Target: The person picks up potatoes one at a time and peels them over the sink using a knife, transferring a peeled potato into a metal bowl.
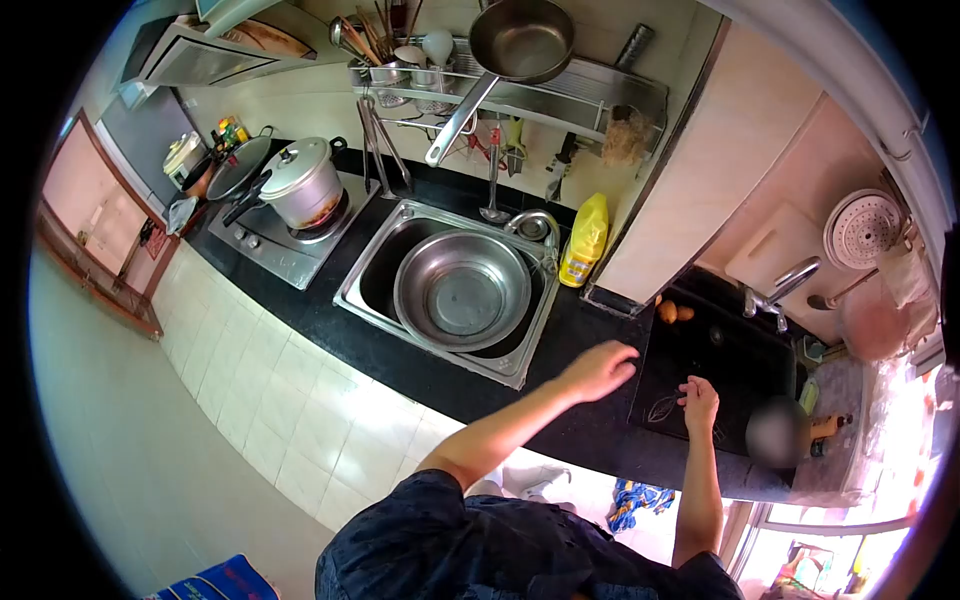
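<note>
My left hand [602,370] hovers over the black countertop edge, to the right of the steel sink. Its fingers point right, loosely bent and somewhat apart, and nothing shows in them. My right hand [700,403] is above the front part of the dark basin [740,365], its fingers curled in. Whatever they hold, if anything, is too small to make out. Just left of it, a thin, looped, wire-like outline [661,408] shows against the black surface. A few orange-brown pieces [675,312] sit at the basin's back left corner, below the wall.
A large steel bowl [462,290] rests in the steel sink [378,250]. Beside it stands a yellow bottle [585,240]. The pressure cooker [303,182] is on the stove [270,235]. A frying pan [522,42] hangs above. At right are a faucet [785,285] and bottles [828,427].
</note>
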A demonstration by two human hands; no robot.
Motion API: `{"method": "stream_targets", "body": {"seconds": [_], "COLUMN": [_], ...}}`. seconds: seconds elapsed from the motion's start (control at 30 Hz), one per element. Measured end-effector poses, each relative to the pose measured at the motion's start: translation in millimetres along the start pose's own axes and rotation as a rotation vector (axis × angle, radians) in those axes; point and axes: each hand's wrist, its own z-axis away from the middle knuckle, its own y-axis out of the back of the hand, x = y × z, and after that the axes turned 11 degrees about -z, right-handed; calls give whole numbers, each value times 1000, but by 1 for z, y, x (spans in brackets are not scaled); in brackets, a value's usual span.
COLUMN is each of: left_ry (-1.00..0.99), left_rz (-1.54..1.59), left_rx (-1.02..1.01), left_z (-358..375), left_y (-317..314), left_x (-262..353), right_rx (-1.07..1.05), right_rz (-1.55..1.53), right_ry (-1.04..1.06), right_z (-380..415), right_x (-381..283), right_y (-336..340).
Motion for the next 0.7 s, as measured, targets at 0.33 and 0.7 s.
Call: {"method": "stream_targets", "body": {"seconds": [0.33,0.7], "left_ry": [439,42], "left_rz": [39,-494], "left_rx": [365,733], "left_z": [24,-204], "left_y": [171,189], "left_x": [-132,-103], "right_rx": [68,-104], "right_rz": [49,-112], "right_ry": [-162,-328], "right_z": [-16,4], "right_x": [30,39], "right_y": [5,-34]}}
